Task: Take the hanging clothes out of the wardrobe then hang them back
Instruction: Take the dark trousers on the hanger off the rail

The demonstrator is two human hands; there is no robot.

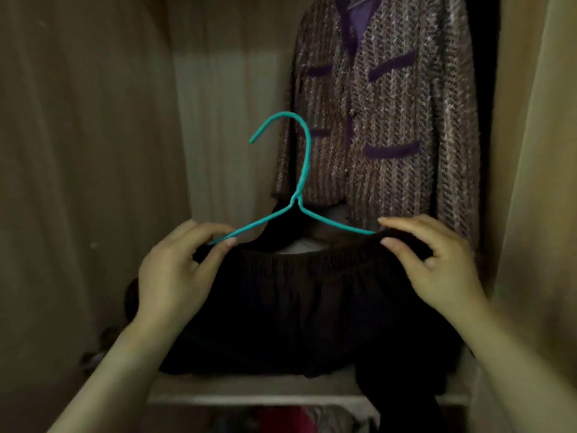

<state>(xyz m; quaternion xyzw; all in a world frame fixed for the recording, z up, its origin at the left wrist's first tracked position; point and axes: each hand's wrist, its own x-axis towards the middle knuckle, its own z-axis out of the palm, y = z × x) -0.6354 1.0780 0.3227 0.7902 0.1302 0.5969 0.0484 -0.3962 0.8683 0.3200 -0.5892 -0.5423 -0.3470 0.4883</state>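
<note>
Inside the wardrobe (78, 151), the left hand (178, 270) reaches forward with its palm turned inward, its grip pinching the left end of a teal hanger (295, 201) between thumb and curled fingers, against the gathered waistband of a dark garment (296, 307). The garment drapes from the hanger, and its lower folds lie on the wardrobe shelf (249, 389). The right hand (437, 267) mirrors the pose, pinching the waistband over the hanger's right end, while behind and above it a brown tweed jacket (390, 120) with purple trim hangs at the back right.
</note>
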